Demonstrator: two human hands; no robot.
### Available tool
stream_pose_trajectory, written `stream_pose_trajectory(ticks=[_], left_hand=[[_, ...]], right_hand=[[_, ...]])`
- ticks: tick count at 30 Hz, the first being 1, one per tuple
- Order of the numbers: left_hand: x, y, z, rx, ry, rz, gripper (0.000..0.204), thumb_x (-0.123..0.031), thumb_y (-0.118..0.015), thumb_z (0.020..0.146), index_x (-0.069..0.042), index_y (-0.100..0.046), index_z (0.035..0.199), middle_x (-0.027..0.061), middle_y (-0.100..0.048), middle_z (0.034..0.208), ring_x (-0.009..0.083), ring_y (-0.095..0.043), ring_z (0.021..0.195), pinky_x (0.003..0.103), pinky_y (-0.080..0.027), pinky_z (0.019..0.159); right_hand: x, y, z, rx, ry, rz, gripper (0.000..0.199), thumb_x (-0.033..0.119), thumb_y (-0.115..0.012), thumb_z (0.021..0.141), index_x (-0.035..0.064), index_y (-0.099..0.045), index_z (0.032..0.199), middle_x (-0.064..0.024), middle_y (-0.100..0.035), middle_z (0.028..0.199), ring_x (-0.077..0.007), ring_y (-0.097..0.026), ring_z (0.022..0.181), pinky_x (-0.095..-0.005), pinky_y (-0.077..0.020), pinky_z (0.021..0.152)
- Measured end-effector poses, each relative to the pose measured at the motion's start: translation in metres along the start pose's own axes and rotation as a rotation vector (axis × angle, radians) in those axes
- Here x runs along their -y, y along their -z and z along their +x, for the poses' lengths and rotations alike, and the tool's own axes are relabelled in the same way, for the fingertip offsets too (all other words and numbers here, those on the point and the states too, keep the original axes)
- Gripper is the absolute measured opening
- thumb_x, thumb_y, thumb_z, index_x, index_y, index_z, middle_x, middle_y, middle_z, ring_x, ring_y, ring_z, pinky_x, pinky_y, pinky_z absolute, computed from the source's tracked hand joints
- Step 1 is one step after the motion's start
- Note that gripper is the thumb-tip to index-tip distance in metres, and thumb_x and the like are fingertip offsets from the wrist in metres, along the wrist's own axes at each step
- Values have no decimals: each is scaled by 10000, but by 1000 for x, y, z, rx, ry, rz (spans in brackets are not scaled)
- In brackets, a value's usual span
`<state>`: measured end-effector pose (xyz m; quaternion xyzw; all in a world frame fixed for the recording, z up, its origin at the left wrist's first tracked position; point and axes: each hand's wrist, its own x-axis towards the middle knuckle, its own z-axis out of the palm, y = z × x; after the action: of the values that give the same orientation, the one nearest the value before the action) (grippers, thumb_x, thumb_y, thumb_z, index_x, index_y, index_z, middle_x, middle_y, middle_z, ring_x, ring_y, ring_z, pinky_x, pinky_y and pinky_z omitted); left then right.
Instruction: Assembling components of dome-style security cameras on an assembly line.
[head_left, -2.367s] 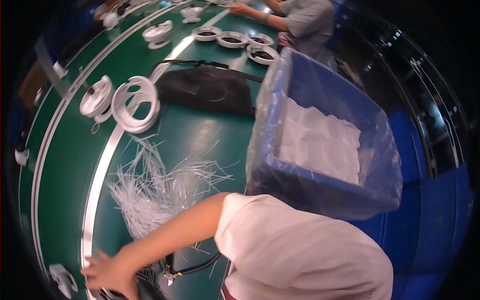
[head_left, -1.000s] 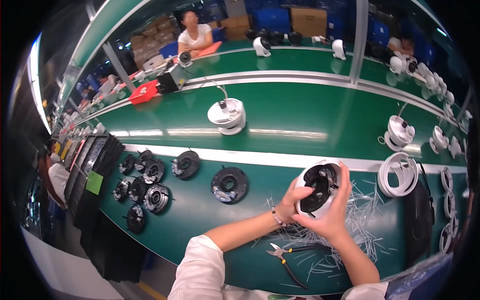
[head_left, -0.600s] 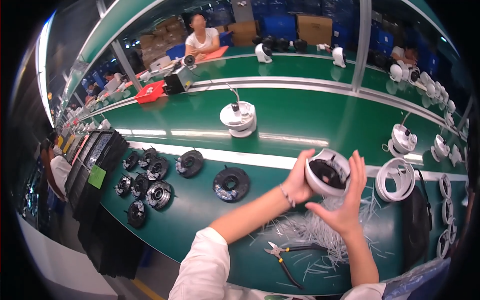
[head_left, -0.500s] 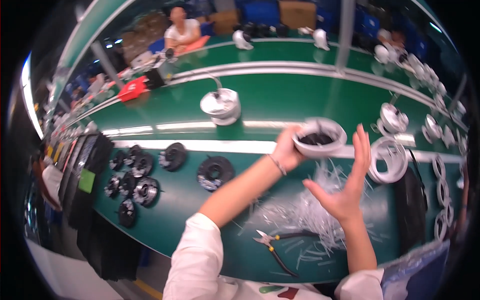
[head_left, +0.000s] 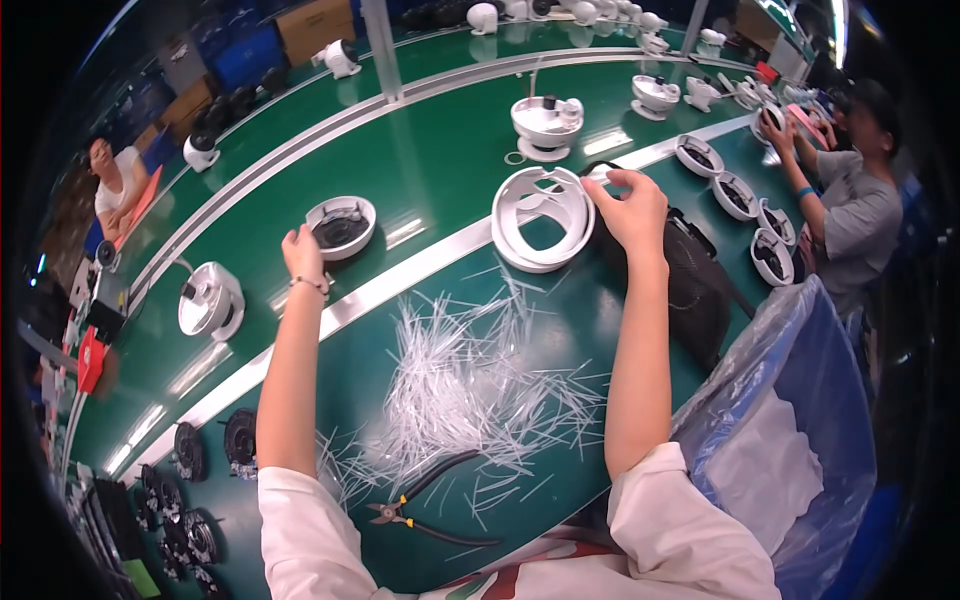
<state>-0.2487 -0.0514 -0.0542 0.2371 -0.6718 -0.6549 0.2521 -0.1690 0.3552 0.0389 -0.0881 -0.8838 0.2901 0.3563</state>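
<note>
Over the green belt, my left hand (head_left: pixel 303 255) has its fingers on the near left rim of a round white housing (head_left: pixel 368 224) with a black part inside. This housing is on the belt or just above it; I cannot tell which. To the right, my right hand (head_left: pixel 638 212) pinches the upper right rim of a white ring-shaped housing (head_left: pixel 505 238) with an open middle, at the edge of the workbench. Between my forearms lies a loose heap of clear plastic strips (head_left: pixel 435 395). Side cutters (head_left: pixel 395 512) with black and yellow handles rest, jaws apart, before me.
White cup-shaped units stand on the belt, one at left (head_left: pixel 208 302) and one behind the ring (head_left: pixel 546 125). A black bag (head_left: pixel 690 295) lies beside my right forearm. A blue plastic-lined bin (head_left: pixel 850 430) stands at right, near a co-worker (head_left: pixel 865 190). Black round parts (head_left: pixel 200 540) crowd the lower left.
My view has turned to the right. My left hand has carried the black-filled housing away to the left over the belt. My right hand, spread before, has closed on the ring-shaped housing.
</note>
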Motion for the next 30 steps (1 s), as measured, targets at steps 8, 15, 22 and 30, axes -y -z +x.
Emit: stream_pose_trajectory(ticks=[8,15,22,30], left_hand=[[-50,50,-80,127,-608,213,374,-188,-559,778,-20,-486,1104,143,-517,1106,245,-488,1035,346,-385,864],[-98,231,-97,390,-438,881,284,-111,-608,720,-10,-577,983,108,-608,966,216,-582,900,314,-464,781],[-58,295,-123,361,-163,1208,502,-199,-713,628,-37,-532,1067,149,-598,883,248,-584,812,331,-461,740],[-39,282,-114,268,-98,525,201,-98,-605,749,17,-532,897,56,-573,833,110,-529,734,253,-445,660]], right_hand=[[-8,-11,-5,38,-26,-137,198,234,-661,653,70,-670,764,-101,-636,692,-243,-623,666,-328,-477,652],[47,35,0,-70,137,404,154,124,-659,727,11,-659,831,-37,-627,661,-60,-548,581,-188,-425,552],[174,12,-122,947,602,578,63,47,-650,656,39,-655,719,-97,-599,639,-170,-565,544,-274,-444,517],[178,-11,-199,1221,956,106,153,153,-642,668,42,-619,770,-115,-577,750,-293,-563,693,-378,-457,601]])
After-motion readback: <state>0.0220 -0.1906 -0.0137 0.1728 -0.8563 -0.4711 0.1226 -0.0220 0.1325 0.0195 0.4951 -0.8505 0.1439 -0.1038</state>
